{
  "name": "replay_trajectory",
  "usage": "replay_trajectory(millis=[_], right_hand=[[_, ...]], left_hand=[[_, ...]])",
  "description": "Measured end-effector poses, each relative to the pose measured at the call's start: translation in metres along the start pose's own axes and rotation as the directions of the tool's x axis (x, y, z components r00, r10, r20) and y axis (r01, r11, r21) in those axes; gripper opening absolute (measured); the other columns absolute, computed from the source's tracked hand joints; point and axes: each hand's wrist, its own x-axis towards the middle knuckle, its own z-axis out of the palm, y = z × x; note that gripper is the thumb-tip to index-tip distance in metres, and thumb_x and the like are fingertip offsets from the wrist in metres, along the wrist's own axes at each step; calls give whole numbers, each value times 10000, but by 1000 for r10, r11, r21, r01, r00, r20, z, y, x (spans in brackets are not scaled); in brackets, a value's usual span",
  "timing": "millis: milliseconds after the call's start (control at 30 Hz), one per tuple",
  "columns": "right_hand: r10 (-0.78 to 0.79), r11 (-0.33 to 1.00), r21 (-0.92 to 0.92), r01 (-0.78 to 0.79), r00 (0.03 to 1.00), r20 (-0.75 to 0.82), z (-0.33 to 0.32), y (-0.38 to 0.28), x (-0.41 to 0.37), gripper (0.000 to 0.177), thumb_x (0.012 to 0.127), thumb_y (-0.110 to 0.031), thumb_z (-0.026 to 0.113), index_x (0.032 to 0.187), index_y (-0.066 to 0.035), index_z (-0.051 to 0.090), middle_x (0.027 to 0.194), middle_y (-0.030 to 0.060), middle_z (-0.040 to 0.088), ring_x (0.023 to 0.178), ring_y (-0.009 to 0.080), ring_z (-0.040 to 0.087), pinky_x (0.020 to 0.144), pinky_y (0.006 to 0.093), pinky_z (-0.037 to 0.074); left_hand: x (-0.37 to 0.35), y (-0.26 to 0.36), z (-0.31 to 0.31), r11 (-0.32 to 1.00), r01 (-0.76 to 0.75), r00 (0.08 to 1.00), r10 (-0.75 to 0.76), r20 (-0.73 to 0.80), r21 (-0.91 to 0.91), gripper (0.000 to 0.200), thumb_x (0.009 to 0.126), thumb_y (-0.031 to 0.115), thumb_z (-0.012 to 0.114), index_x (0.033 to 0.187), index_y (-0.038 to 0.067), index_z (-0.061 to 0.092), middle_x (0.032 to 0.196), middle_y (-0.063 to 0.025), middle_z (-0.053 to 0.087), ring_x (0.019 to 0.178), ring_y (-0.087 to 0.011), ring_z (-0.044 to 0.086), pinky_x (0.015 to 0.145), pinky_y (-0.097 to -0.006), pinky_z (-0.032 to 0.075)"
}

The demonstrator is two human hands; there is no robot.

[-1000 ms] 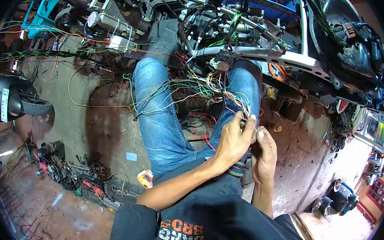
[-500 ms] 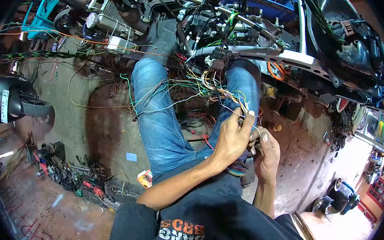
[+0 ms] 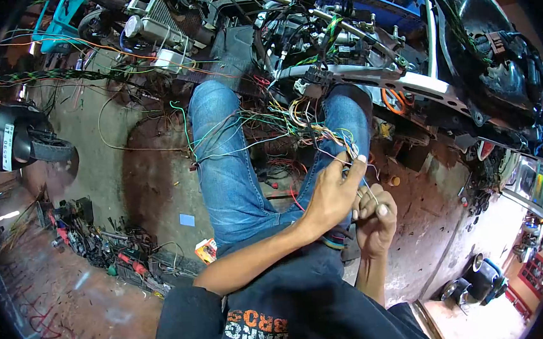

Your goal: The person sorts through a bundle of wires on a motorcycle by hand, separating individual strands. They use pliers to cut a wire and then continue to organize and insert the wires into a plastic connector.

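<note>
My left hand (image 3: pixel 338 188) is closed on a bundle of thin coloured wires (image 3: pixel 344 141), thumb and fingers pinching it above my right thigh. The bundle runs forward over my knee toward the motorcycle frame (image 3: pixel 415 89), and several green and white strands spread across my left leg. Just below, my right hand (image 3: pixel 376 215) has its fingers curled, with a single pale wire (image 3: pixel 369 190) pinched at the thumb. That wire leads up to the bundle in my left hand. Part of the right hand's fingers is hidden behind the left hand.
A partly stripped motorcycle with exposed engine parts (image 3: pixel 337 37) stands before my knees. On the left are a scooter front (image 3: pixel 14 140) and a heap of tools and parts (image 3: pixel 118 251). Loose wires (image 3: pixel 109 134) trail over the floor. A small blue card (image 3: pixel 187 220) lies there.
My right hand has shifted slightly down and its thumb has turned, with the pale wire drawn straighter. The left hand keeps its pinch on the bundle. The view has moved a little.
</note>
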Motion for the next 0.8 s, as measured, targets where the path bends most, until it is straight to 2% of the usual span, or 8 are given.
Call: replay_trajectory(millis=[67, 100, 200, 267, 333, 500, 700, 800], right_hand=[[-99, 994, 44, 97, 993, 58, 0, 3, -1, 387, 962, -339, 600, 708, -63, 502, 789, 64, 455, 743, 197, 500, 717, 326, 433], [-79, 995, 68, 75, 995, 66, -1, 3, -3, 398, 948, -345, 606, 686, -64, 506, 828, 76, 468, 791, 208, 506, 775, 350, 436], [-68, 988, 148, 50, 991, 119, 5, -3, 1, 336, 921, -315, 629, 738, -37, 581, 913, 109, 483, 853, 226, 524, 826, 364, 456], [-4, 955, 295, -34, 992, 127, 8, -6, 1, 275, 969, -201, 648, 945, 71, 688, 1089, 177, 580, 945, 287, 644, 817, 392, 550], [104, 958, 255, -135, 986, 131, 3, -8, 0, 234, 1013, -124, 605, 1059, 86, 696, 1152, 195, 615, 924, 257, 656, 767, 368, 549], [180, 983, 38, -182, 983, 39, 20, -16, 15, 310, 1065, -204, 634, 1189, 72, 699, 1008, 156, 748, 676, 137, 638, 640, 257, 512], [210, 976, 43, -214, 974, 88, 43, -24, 22, 277, 1060, -165, 635, 1180, 76, 702, 973, 147, 755, 689, 147, 664, 645, 257, 527], [242, 966, 64, -249, 964, 107, 52, -24, 25, 266, 1058, -146, 635, 1186, 77, 705, 979, 146, 758, 714, 145, 687, 670, 268, 552]], left_hand=[[-6, 22, -1, 975, 156, 986, -143, 87, -159, 354, 1097, 354, 551, 1126, 6, 615, 601, -78, 606, 461, -136, 583, 439, -325, 449], [-6, 25, -3, 986, 119, 990, -109, 93, -119, 302, 1120, 318, 505, 1088, 42, 622, 755, 8, 577, 631, -35, 502, 560, -244, 430], [-2, 21, -10, 964, 163, 979, -132, 155, -210, 359, 1103, 387, 519, 1015, 49, 604, 718, 2, 561, 531, -44, 494, 467, -238, 397], [1, 23, -28, 859, 390, 909, -302, 286, -332, 405, 1092, 441, 507, 1017, 50, 583, 672, -28, 574, 442, -83, 474, 396, -254, 393], [1, 29, -36, 748, 493, 866, -371, 335, -444, 432, 1087, 479, 495, 1040, 54, 559, 642, -58, 590, 379, -117, 450, 331, -262, 389], [-12, 55, -58, 656, 587, 805, -415, 423, -474, 497, 1102, 515, 447, 1017, 41, 567, 720, -93, 631, 368, -109, 456, 308, -284, 469], [-26, 61, -77, 715, 576, 786, -351, 508, -397, 660, 1104, 587, 344, 1056, -28, 581, 848, -161, 660, 368, -133, 468, 280, -296, 478], [-32, 51, -87, 638, 618, 765, -354, 537, -460, 739, 1091, 630, 314, 1038, -53, 592, 827, -146, 662, 365, -123, 499, 264, -280, 460]])
